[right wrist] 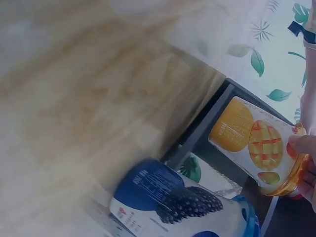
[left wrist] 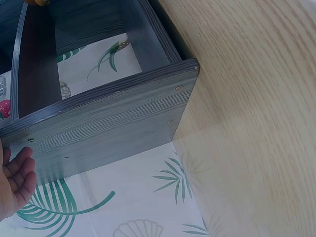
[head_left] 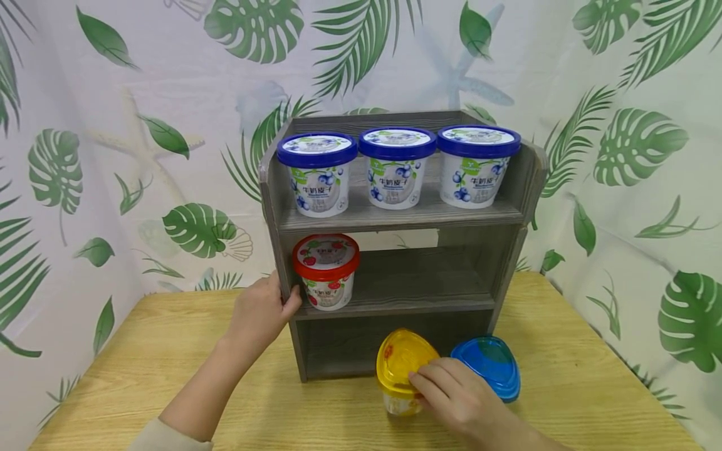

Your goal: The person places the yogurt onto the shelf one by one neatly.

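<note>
A small grey wooden shelf (head_left: 406, 220) stands on the table. My left hand (head_left: 261, 313) grips the edge of its left side panel (left wrist: 113, 116), thumb round the front, beside a red-lidded cup (head_left: 326, 272) on the middle board. In the left wrist view its curled fingers lie against the panel's outer face. My right hand (head_left: 459, 394) holds a yellow-lidded cup (head_left: 403, 357) by its lid, tilted, in front of the bottom compartment. The right wrist view shows a mango picture on that cup (right wrist: 252, 143). Just right of it is a blue-lidded cup (head_left: 491, 366), partly hidden by my hand.
Three blueberry cups with dark blue lids, the middle one (head_left: 397, 166) among them, stand in a row on the top board. The light wooden table (head_left: 186, 351) carries the shelf. Leaf-patterned cloth (head_left: 146, 81) hangs behind and on both sides.
</note>
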Tool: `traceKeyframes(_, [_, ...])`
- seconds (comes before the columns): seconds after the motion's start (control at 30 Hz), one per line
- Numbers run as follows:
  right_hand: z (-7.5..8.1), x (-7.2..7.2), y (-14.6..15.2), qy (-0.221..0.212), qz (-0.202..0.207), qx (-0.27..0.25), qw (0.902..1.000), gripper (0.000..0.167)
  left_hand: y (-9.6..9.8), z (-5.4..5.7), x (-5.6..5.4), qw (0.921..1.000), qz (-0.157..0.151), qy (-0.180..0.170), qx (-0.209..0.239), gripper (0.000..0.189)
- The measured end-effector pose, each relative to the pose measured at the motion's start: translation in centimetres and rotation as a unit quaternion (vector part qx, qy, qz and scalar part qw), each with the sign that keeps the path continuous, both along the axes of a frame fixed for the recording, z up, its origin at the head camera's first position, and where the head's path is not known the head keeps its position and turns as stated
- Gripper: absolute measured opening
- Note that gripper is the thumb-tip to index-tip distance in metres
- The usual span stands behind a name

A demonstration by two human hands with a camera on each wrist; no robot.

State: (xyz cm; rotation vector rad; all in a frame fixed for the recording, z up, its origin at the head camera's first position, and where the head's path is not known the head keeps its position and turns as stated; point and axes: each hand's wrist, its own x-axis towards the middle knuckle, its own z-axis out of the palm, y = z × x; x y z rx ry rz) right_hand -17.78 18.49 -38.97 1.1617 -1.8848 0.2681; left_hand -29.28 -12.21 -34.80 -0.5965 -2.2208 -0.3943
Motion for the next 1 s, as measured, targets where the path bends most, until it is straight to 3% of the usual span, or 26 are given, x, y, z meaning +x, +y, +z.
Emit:
traceKeyframes(0.17, [1.0, 0.2, -0.1, -0.02, -0.007, 0.019, 0.9996, 0.039, 0.1, -0.1, 0.0, 0.9999, 0.002, -0.01, 0.0, 0.021])
traceKeyframes(0.4, [2.9, 0.3, -0.5, 0.034, -0.003, 0.007, 0.9994, 0.037, 0.2, -0.1, 0.0, 1.0, 0.001, -0.005, 0.001, 0.021])
traceKeyframes(0.6, [4.0, 0.3, -0.6, 0.054, 0.004, 0.005, 0.9985, 0.036, 0.1, -0.1, 0.0, 1.0, 0.0, 0.005, 0.002, 0.02])
traceKeyframes(1.0, [5.3, 0.6, -0.8, 0.044, 0.004, 0.008, 0.999, 0.036, 0.0, -0.3, -0.1, 1.0, -0.001, 0.003, 0.002, 0.021])
